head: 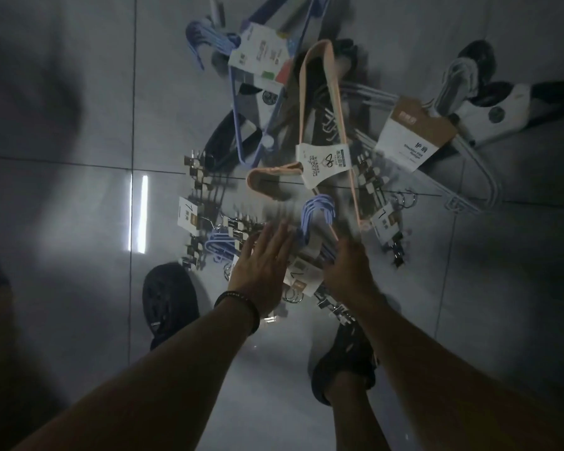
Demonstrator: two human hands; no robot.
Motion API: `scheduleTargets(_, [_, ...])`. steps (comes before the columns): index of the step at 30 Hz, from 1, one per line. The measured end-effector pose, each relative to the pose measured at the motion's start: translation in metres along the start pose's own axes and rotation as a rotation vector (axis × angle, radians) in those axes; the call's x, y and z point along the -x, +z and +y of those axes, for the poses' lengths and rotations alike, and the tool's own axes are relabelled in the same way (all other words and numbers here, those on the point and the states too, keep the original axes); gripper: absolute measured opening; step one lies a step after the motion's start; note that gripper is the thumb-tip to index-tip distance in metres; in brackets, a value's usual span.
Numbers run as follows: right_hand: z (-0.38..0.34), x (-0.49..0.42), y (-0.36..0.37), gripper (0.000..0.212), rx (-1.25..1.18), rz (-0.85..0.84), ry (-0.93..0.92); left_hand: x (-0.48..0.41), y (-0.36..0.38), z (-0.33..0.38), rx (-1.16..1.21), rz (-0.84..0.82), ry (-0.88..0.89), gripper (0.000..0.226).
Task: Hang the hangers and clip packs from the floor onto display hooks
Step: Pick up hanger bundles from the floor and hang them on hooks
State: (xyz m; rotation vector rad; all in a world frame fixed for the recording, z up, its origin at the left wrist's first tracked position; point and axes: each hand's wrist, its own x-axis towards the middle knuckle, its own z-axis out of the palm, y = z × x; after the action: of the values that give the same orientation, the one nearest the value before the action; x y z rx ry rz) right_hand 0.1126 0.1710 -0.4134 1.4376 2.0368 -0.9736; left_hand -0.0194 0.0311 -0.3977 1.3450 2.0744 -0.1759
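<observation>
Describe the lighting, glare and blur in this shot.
Head view: dim overall, darkest at the left edge and corners. A bright double streak of glare sits on the glossy floor tile. Motion blur smears the right hand and the clip packs beside it, while the left hand and pink hanger read sharper. The tile seams bow, a wide-angle distortion.

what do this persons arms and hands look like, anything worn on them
Both forearms are bare, with no sleeves in view. The left hand and the right hand wear no gloves. The left wrist carries a dark band and, next to it, a thin beaded bracelet. Nothing shows on the right wrist. The picture is too dim and blurred to tell whether there are rings.
</observation>
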Motion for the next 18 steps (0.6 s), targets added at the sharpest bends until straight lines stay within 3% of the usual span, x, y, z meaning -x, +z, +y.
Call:
scheduleTargets(2, [0.005,-0.02,0.004,0.038,-0.091,-0.22,-0.005,-0.006,0.005,0.004,0.008,-0.004,-0.044,0.092])
scheduleTargets(4, [0.007,-0.033,0.015,0.039,-0.141,-0.313,-0.033,-0.002,0.01,0.006,0.006,-0.025,-0.078,0.09])
scheduleTargets(7, [0.017,-0.045,0.039,0.072,-0.189,-0.274,-0.037,0.026,0.015,-0.001,0.008,-0.08,-0.157,0.087])
scheduleTargets(10, [0.016,-0.039,0.042,0.089,0.009,-0.243,-0.14,0.046,0.02,-0.007,-0.009,-0.149,-0.154,0.082])
scheduleTargets(15, [-0.001,-0.013,0.01,0.049,-0.027,-0.31,-0.342,0.033,0.014,-0.021,0.161,-0.221,-0.243,0.059])
scheduleTargets(18, [-0.011,-0.007,-0.04,0.045,0.055,-0.342,-0.374,0.034,0.008,-0.03,0.197,-0.321,-0.303,0.052])
